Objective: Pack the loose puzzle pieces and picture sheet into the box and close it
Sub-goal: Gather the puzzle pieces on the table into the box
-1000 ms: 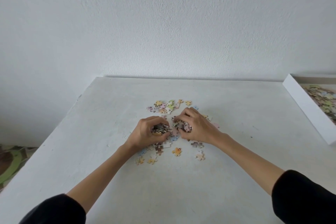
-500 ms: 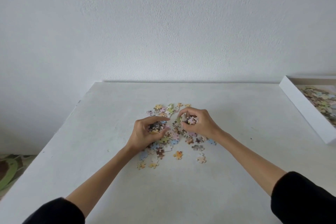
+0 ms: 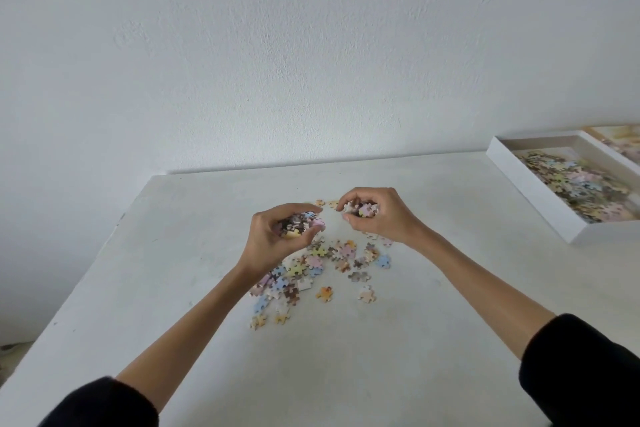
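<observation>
Loose pastel puzzle pieces lie scattered on the white table in the middle. My left hand is raised above them, its fingers curled round a handful of pieces. My right hand is beside it, a little further back, also gripping a handful of pieces. The open white box stands at the far right of the table and holds several pieces. A strip of a pale picture, the sheet or the lid, shows behind the box; I cannot tell which.
A white wall rises directly behind the table's far edge. The table's left edge drops to the floor. Bare tabletop lies between the pieces and the box.
Both hands have lifted off the table, each with a handful of pieces. The view has tilted, so the box shows more fully at the right.
</observation>
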Available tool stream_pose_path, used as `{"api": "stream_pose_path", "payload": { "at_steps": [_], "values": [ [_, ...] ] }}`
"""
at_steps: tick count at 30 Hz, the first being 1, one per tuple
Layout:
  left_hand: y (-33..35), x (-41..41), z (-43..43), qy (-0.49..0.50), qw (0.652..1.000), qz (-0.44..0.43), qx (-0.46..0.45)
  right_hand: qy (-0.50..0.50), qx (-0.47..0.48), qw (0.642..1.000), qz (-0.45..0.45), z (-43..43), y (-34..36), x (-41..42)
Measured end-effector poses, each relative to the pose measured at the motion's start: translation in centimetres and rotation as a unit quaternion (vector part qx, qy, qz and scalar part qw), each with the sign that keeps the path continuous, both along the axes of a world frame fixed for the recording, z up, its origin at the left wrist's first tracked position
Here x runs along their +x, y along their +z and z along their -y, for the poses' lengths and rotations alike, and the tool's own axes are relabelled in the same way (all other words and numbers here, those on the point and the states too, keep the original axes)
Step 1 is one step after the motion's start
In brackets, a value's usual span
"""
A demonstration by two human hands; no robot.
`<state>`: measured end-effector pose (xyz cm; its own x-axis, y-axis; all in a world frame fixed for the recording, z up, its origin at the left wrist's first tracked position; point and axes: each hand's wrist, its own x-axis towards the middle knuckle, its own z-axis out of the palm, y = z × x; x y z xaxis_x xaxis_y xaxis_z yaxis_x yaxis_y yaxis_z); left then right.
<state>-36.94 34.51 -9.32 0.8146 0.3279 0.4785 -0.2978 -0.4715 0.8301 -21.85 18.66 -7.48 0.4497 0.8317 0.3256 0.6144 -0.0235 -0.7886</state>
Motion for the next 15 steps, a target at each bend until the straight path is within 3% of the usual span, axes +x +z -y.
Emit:
{"api": "stream_pose_path", "payload": {
  "at_steps": [15],
  "values": [
    [2.4, 4.5, 5.5, -0.074, 0.997, -0.003, 0.017, -0.081, 0.032, 0.996, 0.012, 5.9, 2.7, 2.8]
  ]
}}
